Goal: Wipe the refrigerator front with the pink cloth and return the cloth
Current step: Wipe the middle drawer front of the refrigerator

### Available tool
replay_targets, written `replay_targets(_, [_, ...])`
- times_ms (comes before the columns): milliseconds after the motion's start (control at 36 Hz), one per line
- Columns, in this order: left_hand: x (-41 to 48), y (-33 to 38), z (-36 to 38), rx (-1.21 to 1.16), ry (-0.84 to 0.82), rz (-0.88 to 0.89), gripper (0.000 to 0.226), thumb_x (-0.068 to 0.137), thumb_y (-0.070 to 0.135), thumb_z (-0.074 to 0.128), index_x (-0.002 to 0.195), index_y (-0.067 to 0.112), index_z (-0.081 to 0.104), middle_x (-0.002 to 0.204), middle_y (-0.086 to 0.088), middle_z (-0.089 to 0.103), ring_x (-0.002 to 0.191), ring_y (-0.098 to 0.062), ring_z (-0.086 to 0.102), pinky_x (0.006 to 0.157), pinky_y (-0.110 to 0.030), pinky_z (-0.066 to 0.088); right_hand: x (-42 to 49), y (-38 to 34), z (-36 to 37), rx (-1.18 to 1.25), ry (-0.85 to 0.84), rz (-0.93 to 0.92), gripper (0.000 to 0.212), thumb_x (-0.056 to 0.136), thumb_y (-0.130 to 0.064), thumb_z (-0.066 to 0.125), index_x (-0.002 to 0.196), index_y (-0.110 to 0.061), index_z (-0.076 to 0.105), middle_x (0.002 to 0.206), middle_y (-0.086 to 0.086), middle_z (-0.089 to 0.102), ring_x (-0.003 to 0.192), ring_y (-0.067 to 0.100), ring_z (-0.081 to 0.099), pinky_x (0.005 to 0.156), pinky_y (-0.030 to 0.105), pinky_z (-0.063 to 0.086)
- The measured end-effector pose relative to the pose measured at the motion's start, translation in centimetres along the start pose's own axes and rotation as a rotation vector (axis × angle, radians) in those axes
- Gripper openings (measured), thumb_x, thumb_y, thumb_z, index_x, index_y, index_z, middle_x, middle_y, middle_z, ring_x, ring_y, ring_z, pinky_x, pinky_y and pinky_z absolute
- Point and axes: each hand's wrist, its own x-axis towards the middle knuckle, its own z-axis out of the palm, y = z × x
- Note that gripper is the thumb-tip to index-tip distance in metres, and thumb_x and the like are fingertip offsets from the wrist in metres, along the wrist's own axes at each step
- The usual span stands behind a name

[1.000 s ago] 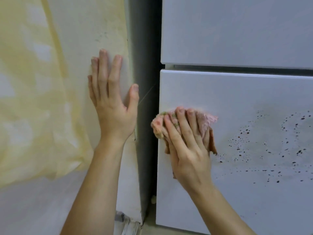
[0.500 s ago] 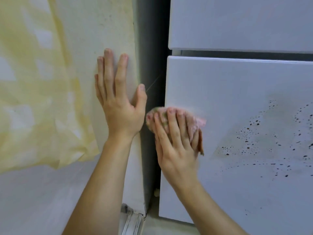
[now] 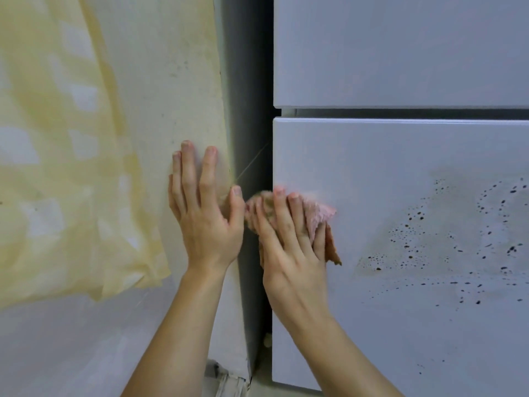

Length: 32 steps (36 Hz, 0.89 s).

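The white refrigerator front (image 3: 400,167) fills the right side, with a dark seam between an upper and a lower door. My right hand (image 3: 289,247) presses the crumpled pink cloth (image 3: 317,216) flat against the lower door at its left edge. A patch of dark specks and a greyish smear (image 3: 446,242) covers the lower door to the right of the cloth. My left hand (image 3: 203,213) lies flat with fingers spread on the wall beside the refrigerator, holding nothing.
A yellowish sheet (image 3: 65,156) hangs over the stained wall (image 3: 171,67) on the left. A dark narrow gap (image 3: 252,110) separates wall and refrigerator. Pale debris (image 3: 226,382) lies on the floor at the base of the gap.
My right hand has slid the cloth left along the lower door to its left edge, close to my left thumb. The view has shifted; my left hand stays on the wall.
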Motion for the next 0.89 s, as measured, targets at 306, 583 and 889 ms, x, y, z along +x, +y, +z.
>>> replay_targets(306, [-0.8,-0.4,0.7,0.022,0.018,0.008,0.054,0.108,0.024,0.051,0.157,0.005,0.039,0.167,-0.025,0.028,0.157,-0.042,0.024,0.123,-0.064,0.026,0.7,-0.7,1.6,-0.057,0.248,0.061,0.068,0.103,-0.004,0.051,0.163,-0.026,0.030,0.175,0.003,0.006,0.162,0.018,0.007,0.131,0.044,0.000])
replay_targets(583, [-0.8,-0.7,0.9,0.031,0.046,0.005,0.054,0.105,0.024,0.055,0.155,0.005,0.044,0.165,-0.023,0.033,0.156,-0.041,0.027,0.122,-0.063,0.028,-10.2,3.0,3.0,-0.071,-0.112,-0.125,0.080,0.089,-0.007,0.049,0.164,-0.027,0.028,0.176,-0.004,0.008,0.162,0.016,0.011,0.131,0.037,0.003])
replay_targets(889, [-0.7,-0.2,0.5,0.042,0.048,0.001,0.053,0.105,0.024,0.057,0.154,0.005,0.046,0.164,-0.022,0.035,0.155,-0.042,0.030,0.121,-0.062,0.030,1.2,2.4,-2.2,0.064,0.013,-0.044,0.054,0.112,-0.020,0.029,0.165,-0.022,0.019,0.175,0.002,-0.002,0.162,0.018,-0.002,0.130,0.042,-0.004])
